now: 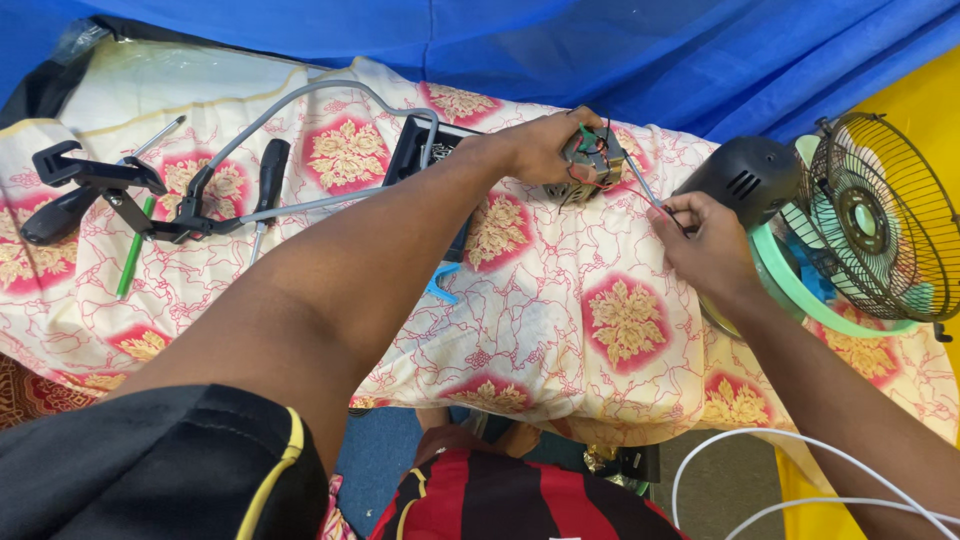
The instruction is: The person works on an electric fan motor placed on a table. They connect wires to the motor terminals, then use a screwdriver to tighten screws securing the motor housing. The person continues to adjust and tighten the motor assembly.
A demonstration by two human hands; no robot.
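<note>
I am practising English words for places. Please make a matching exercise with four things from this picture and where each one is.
Things:
1. small motor
2. table fan
3. green pen
4. white cable

Places:
A. bottom right, off the cloth
B. in the left hand
C. far left, on the cloth
D. right edge, beside the right hand

Pairs: 1-B, 2-D, 3-C, 4-A

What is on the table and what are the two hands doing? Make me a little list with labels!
Left hand: holds a small fan motor with coloured wires.
Right hand: fingers pinch a thin tool touching the motor.
Beside right hand: fan lying tilted, black housing, green ring.
Table cover: floral cloth.
Far left: black screwdrivers, green stick, black clamp stand.
Backdrop: blue sheet.
</note>
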